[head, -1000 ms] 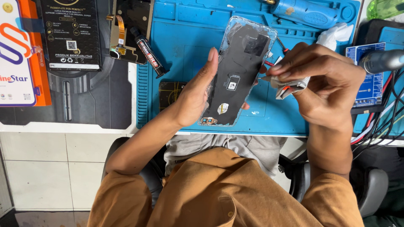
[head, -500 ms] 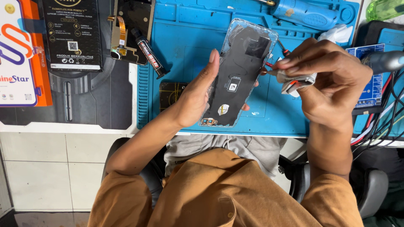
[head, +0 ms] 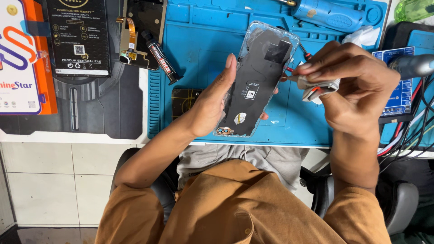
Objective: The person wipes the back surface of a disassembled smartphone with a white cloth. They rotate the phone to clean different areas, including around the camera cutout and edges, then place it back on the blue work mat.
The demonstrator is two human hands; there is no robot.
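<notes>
My left hand (head: 212,104) holds a phone screen panel (head: 260,77) by its edge, black back side up, tilted over the blue work mat (head: 199,40). A small flex connector shows at the panel's lower end. My right hand (head: 357,86) pinches a folded grey-white cloth or wipe (head: 316,86) right beside the panel's right edge, with a bit of red showing under the cloth. A red-tipped tool lies just behind the cloth.
A black tube with red lettering (head: 160,56) and a phone part with an orange flex cable (head: 135,31) lie at the mat's left. A black box (head: 79,36) and an orange-white box (head: 22,54) sit left. A blue tool (head: 330,16) lies at the back; cables (head: 407,131) hang right.
My right hand has shifted slightly, bringing the cloth close against the panel's right edge. The left hand keeps the panel almost still.
</notes>
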